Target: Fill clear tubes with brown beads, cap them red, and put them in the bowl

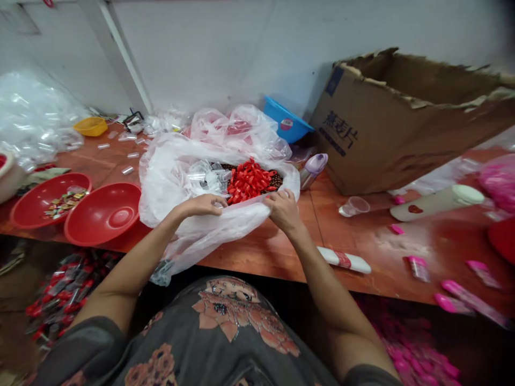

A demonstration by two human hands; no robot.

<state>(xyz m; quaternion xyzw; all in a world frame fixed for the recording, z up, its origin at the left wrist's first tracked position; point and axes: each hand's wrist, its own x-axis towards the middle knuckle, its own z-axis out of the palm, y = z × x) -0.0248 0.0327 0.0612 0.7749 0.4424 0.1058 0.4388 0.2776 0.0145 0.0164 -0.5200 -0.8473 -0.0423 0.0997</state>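
A white plastic bag (161,177) lies spread in front of me with its mouth turned up. Inside it are a heap of small red plastic pieces (250,179), clear plastic tubes (209,177) and many small brown pieces (277,180). My left hand (205,205) is closed over the near rim of the bag, its fingers curled inward. At the rim's right end, my right hand (282,209) pinches the plastic with bent fingers. Between both hands the near edge is drawn fairly straight and hangs over the table's front.
Two red bowls stand at left, one with small pieces (66,203), the other a bare red bowl (107,212). A large cardboard box (374,134) stands at right, near a purple-lidded bottle (313,170) and a pale thermos (436,203). Pink-capped tubes (418,268) lie on the orange table (386,287).
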